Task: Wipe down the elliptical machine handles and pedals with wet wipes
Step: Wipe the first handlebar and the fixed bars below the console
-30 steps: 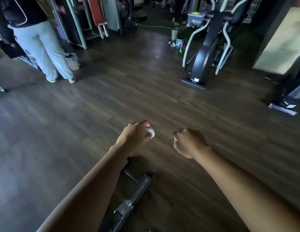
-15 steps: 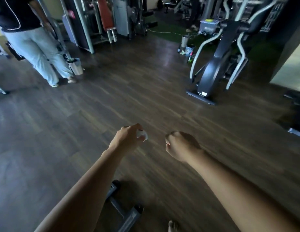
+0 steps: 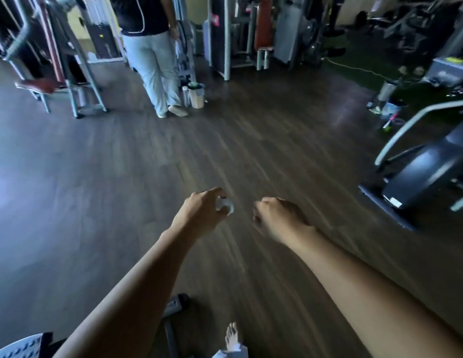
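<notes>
My left hand (image 3: 199, 213) is held out over the dark wood floor and grips a small crumpled white wet wipe (image 3: 225, 206) in its curled fingers. Beside it, a short gap to the right, my right hand (image 3: 277, 218) is curled into a fist with nothing visible in it. An elliptical machine (image 3: 426, 171) with a dark body and grey handle bars stands at the right edge, well away from both hands. A dark base bar of another machine (image 3: 173, 308) lies at the bottom under my left forearm.
A person in light trousers (image 3: 153, 71) stands at the back left, beside a small bin (image 3: 197, 95). Weight machines line the back wall. Bottles and a cup (image 3: 388, 99) sit on the floor near the elliptical. My bare foot (image 3: 231, 334) shows at the bottom.
The view has swung left: the elliptical slid toward the right edge and the standing person moved toward the middle. Both hands kept their pose, the left still gripping the wipe.
</notes>
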`<state>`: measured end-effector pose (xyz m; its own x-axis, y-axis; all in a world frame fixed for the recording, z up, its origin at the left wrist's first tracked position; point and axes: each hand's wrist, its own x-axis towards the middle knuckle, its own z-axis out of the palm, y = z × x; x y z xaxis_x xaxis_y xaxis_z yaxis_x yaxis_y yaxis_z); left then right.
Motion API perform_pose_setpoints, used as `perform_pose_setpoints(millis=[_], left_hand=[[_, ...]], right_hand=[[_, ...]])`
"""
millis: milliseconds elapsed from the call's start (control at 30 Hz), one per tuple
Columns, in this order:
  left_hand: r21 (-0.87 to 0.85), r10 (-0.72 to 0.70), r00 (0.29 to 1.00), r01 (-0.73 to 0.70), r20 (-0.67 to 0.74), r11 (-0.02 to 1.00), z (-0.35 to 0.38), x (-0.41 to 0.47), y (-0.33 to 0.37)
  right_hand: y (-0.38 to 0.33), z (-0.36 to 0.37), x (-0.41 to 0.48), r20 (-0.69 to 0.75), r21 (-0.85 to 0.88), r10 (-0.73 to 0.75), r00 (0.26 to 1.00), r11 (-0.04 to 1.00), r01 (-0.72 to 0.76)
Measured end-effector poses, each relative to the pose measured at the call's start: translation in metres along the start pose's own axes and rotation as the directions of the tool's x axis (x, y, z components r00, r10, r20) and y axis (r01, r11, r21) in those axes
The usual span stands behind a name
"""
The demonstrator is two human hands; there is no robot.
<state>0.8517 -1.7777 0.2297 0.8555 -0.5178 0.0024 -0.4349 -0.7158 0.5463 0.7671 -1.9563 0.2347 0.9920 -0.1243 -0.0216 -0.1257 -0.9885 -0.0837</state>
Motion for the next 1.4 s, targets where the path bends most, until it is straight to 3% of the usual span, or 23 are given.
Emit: perform_pose_setpoints(millis=[367,700,1067,1400], left_hand=[[-0.039,-0.216,0.956,0.212,-0.200,0.976,-0.076,0.120,-0.099],[-0.077,-0.441,0.808,0.448,-0.391,0.891,-0.170,0.148,-0.222],[-0.160,-0.637,0.518,0.691,-0.571,0.705,-0.303,0.139,-0.397],[-0.304,-0.727,0.166,0.830,-0.666,0.468,-0.418,0.074,-0.534]], right_hand=[[-0.059,-0.022,0.206,-0.014,0.081,-0.221,0.975,0.972,0.221],[-0.198,-0.030,0.366,0.013,0.060,-0.511,0.859,0.858,0.509],[-0.444,-0.017,0.520,-0.003,0.038,-0.830,0.558,0.557,0.829],[-0.699,-0.023,0.576,-0.006,0.044,-0.995,0.105,0.104,0.994]])
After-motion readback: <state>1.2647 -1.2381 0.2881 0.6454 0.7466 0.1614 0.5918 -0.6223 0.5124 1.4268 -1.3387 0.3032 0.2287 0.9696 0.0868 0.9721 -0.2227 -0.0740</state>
